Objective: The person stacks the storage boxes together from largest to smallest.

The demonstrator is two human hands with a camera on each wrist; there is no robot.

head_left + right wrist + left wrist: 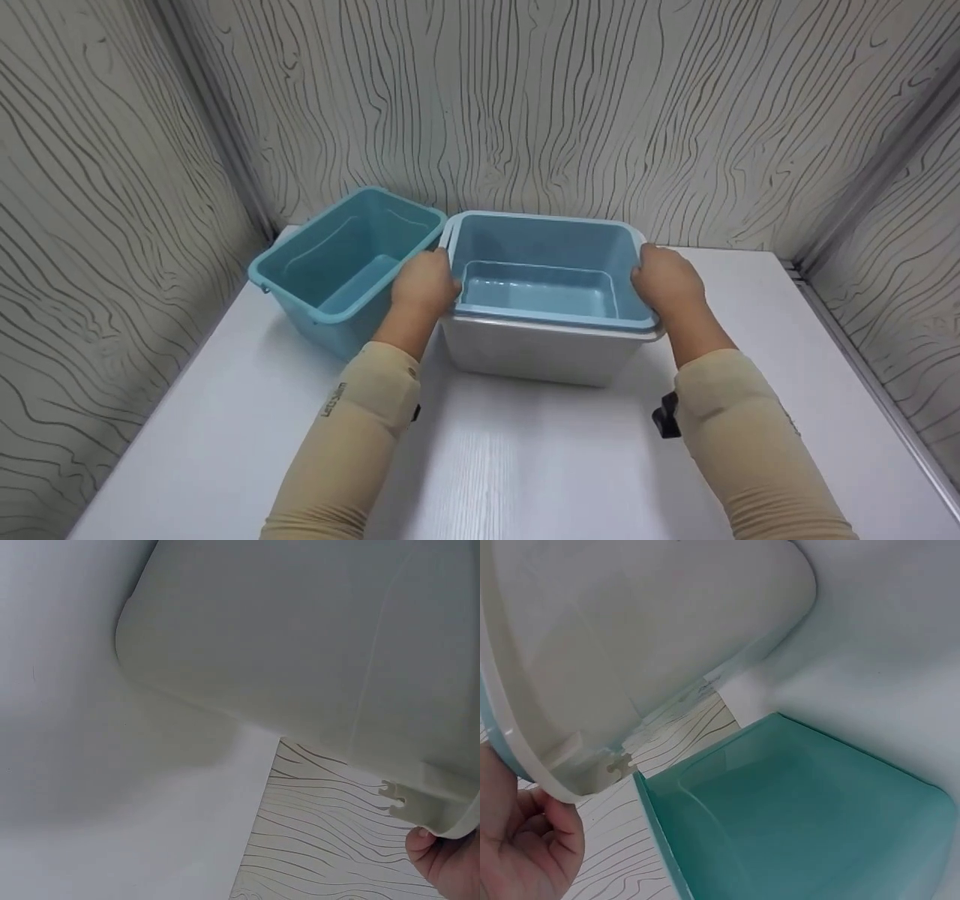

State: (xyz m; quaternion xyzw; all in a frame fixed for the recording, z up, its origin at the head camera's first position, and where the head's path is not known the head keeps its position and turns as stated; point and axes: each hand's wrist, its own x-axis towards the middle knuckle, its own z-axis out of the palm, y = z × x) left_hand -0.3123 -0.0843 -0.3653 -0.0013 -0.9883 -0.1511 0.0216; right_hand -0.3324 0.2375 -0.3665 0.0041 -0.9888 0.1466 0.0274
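A light blue plastic bin (547,244) sits nested inside a white plastic bin (525,352), near the back of the table. At the left end my left hand (424,285) grips the stacked rims, its fingers curled under the white rim in the left wrist view. My right hand (667,281) holds the rims at the right end, fingertips showing below the white rim (450,829) in the right wrist view. Left of the stack stands a teal bin (337,259), turned at an angle, close to my left hand. Nothing shows inside either open bin.
A white table (487,465) bears the bins. Wood-grain patterned panels (525,105) rise behind it and at both sides, with metal strips at the corners.
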